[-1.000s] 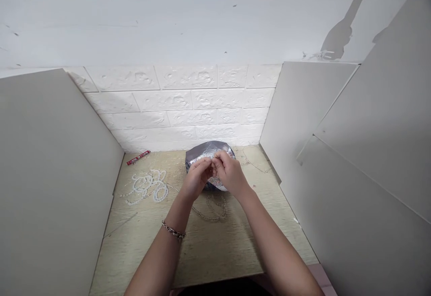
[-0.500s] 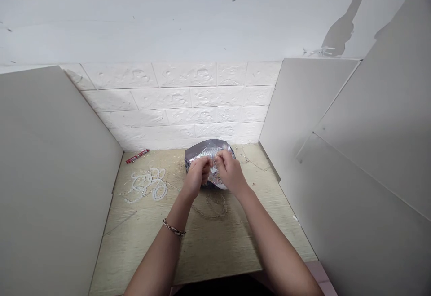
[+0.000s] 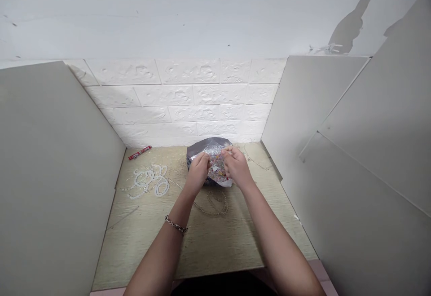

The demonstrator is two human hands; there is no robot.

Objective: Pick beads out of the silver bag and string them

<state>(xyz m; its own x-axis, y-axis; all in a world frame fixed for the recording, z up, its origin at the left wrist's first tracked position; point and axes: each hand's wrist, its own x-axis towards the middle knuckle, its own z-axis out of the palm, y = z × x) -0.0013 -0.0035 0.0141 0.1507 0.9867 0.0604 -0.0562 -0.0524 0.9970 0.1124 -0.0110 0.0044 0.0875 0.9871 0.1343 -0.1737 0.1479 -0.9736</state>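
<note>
A silver-lined bag [image 3: 210,145] lies open near the back of the wooden table, with small multicoloured beads [image 3: 218,169] inside. Over its left part my left hand [image 3: 199,170] is closed, fingertips pinched; whatever they hold is too small to name. My right hand [image 3: 235,165] is over the bag's right side, thumb and fingers pressed together, its contents also too small to see. A gap separates the two hands. From the left, a string of pale beads [image 3: 215,213] runs across and loops on the table below the bag.
White beaded loops [image 3: 151,181] lie at the left of the table [image 3: 218,246]. Behind them is a red packet [image 3: 140,153]. A thin rod [image 3: 123,217] rests at the left edge. Grey panels [image 3: 50,174] stand on both sides, a white brick-patterned wall behind.
My hands have moved apart, the right one shifting to the right, and more of the coloured beads show between them. The whole view has shifted slightly.
</note>
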